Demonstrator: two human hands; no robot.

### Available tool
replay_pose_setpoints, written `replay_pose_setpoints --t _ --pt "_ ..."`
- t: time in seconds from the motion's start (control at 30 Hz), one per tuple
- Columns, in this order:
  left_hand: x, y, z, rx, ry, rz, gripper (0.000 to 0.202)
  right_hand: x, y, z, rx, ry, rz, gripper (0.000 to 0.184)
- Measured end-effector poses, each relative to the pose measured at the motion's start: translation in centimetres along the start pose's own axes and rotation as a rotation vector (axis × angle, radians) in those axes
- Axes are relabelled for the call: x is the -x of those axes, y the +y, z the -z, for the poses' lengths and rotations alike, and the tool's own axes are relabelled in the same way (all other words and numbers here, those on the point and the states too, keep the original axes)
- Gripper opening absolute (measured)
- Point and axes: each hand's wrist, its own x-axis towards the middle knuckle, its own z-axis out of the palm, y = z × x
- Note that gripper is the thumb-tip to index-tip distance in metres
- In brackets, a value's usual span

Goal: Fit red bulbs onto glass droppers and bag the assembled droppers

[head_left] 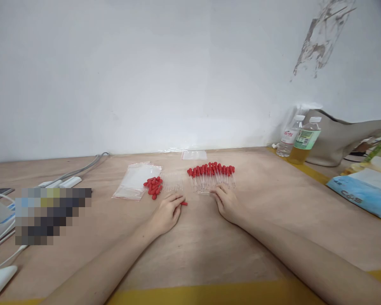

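Note:
My left hand [167, 213] rests on the brown table [193, 245] with its fingers curled round a small red rubber bulb [183, 203]. Just beyond it lie a heap of loose red bulbs [154, 186] and a few clear glass tubes [173, 182]. My right hand [226, 202] lies to the right, fingers together, touching the near ends of a row of droppers with red caps [211, 174]. Whether those fingers pinch one of the droppers is hidden.
Clear plastic bags [135, 181] lie left of the bulbs, another bag [194, 155] by the wall. Two bottles [300, 137] and a beige bag [343, 140] stand at the back right, a blue packet [362, 192] beside them. Cables and a white device [63, 182] lie left.

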Motion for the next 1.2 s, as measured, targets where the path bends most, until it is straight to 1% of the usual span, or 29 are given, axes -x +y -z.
replay_pose_setpoints --t 0.1,0.2,0.3,0.37,0.63,0.73,0.83,0.93,1.1,1.2 --pt "-0.4 0.2 -0.2 0.106 -0.013 0.042 0.018 0.0 -0.1 0.0 0.006 -0.014 -0.042 0.021" --pt "-0.8 0.4 -0.2 0.19 0.011 0.102 0.015 -0.1 -0.5 -0.2 0.04 -0.038 -0.051 0.021" --pt "-0.9 0.7 -0.5 0.291 0.037 0.182 0.014 -0.2 -1.1 -0.3 0.054 -0.066 -0.015 0.024" --pt "-0.9 0.8 -0.7 0.348 0.032 0.202 0.013 -0.2 -1.5 -0.2 0.048 -0.082 0.024 0.024" --pt "-1.0 1.1 -0.6 0.37 0.018 0.18 0.014 -0.4 -1.6 0.0 0.017 -0.036 0.075 0.024" --pt "-0.9 0.9 -1.0 0.446 0.0 0.204 0.018 -0.3 -1.6 0.0 0.004 -0.063 0.099 0.024" --pt "-0.7 0.6 -1.4 0.537 -0.032 0.231 0.023 -0.3 -1.4 0.0 -0.057 -0.096 0.11 0.024" --pt "-0.5 0.6 -1.4 0.564 -0.062 0.232 0.025 -0.3 -1.1 0.0 -0.102 -0.126 0.108 0.023" --pt "-0.5 0.9 -1.0 0.483 -0.099 0.144 0.021 -0.6 -0.7 0.4 -0.08 -0.232 0.166 0.025" --pt "-0.5 1.1 -0.8 0.434 -0.111 0.094 0.02 -0.8 -0.6 0.7 -0.026 -0.246 0.192 0.024"
